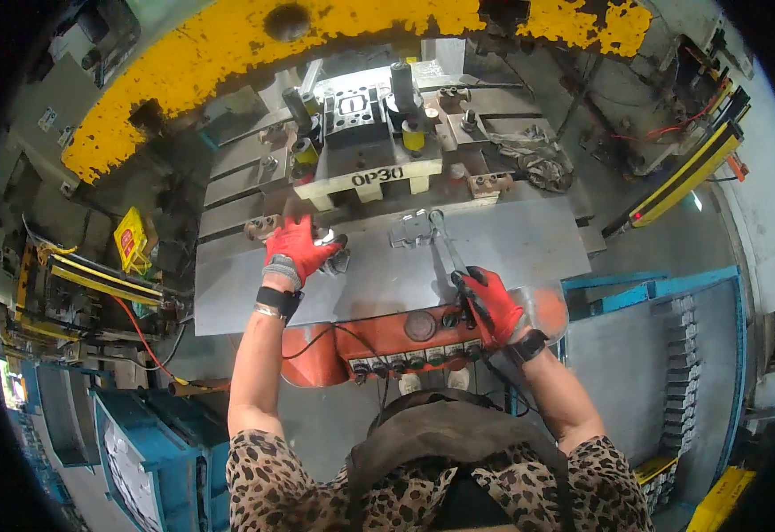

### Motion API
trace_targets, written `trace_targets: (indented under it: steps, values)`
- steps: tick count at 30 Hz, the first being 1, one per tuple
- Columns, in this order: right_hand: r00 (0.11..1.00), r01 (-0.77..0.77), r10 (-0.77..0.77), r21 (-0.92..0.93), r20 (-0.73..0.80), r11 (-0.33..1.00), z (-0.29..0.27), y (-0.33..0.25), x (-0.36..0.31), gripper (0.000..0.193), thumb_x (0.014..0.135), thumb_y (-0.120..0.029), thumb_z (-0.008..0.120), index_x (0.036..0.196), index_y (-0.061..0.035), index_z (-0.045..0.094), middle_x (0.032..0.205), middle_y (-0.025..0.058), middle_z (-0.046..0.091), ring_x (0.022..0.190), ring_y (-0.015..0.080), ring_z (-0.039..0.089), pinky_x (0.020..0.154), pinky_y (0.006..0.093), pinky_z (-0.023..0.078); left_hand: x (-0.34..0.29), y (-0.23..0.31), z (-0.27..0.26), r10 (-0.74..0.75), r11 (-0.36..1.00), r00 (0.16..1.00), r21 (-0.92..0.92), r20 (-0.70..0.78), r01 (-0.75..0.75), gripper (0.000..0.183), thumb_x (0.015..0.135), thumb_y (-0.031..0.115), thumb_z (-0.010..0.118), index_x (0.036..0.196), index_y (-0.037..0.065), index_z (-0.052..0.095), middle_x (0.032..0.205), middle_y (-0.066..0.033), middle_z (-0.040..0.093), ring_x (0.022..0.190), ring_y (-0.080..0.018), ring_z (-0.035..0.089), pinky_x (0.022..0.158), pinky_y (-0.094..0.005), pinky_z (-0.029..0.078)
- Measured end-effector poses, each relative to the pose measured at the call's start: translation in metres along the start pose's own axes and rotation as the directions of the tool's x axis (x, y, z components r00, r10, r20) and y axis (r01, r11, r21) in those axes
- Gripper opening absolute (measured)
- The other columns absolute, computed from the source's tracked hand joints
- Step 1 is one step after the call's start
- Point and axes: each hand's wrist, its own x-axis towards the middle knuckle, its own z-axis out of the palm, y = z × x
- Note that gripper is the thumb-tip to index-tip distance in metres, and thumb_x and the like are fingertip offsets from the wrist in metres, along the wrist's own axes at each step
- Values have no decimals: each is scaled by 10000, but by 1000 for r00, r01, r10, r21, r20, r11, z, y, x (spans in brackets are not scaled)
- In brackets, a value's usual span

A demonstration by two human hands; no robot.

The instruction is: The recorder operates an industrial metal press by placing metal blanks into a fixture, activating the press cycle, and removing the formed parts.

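My left hand (297, 250), in a red glove, is over the left part of a flat grey metal plate (369, 279). Its fingers close on a small grey stamped metal part (338, 260), which they partly hide. My right hand (491, 306), in a red and black glove, grips a long grey hand tool (446, 244) by its lower end. The tool's rounded head reaches up to another flat stamped metal part (411, 230) lying on the plate; I cannot tell whether it grips that part or only touches it.
Behind the plate stands a press die (352, 133) with upright posts. A yellow press frame (228, 40) arches above. An orange control panel (418, 341) with buttons lies in front. A blue-framed bin (653, 355) holding rows of parts is at right, yellow guard bars (680, 177) behind it.
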Motion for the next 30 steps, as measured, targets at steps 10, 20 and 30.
trace_targets:
  steps: [10, 20, 30]
  values:
    - [880, 473, -474, 41, 29, 880, 65, -117, 87, 203, 1101, -325, 741, 1084, -123, 732, 843, -52, 632, 727, 80, 613, 640, 306, 498, -72, -45, 2, -11, 952, 951, -294, -310, -85, 976, 887, 514, 882, 1645, 28, 503, 1651, -293, 522, 1464, -486, 548, 1214, -534, 463]
    - [975, 172, -203, 272, 88, 947, 155, -120, 239, 581, 1013, -494, 784, 1371, -108, 538, 944, 170, 658, 371, 342, 536, 286, 519, 373, -208, -129, 45, -344, 809, 908, -566, -238, 158, 790, 971, 428, 834, 1569, -13, 566, 1576, -290, 572, 1459, -503, 530, 1214, -547, 456]
    - [953, 270, -284, 128, 109, 954, 110, -132, 279, 521, 1024, -500, 782, 1173, -16, 659, 994, 124, 705, 678, 269, 665, 559, 455, 513, -239, -120, 70, -597, 610, 792, -715, -131, 341, 682, 976, 301, 858, 1540, -3, 624, 1451, -241, 671, 1289, -402, 671, 1085, -485, 547]
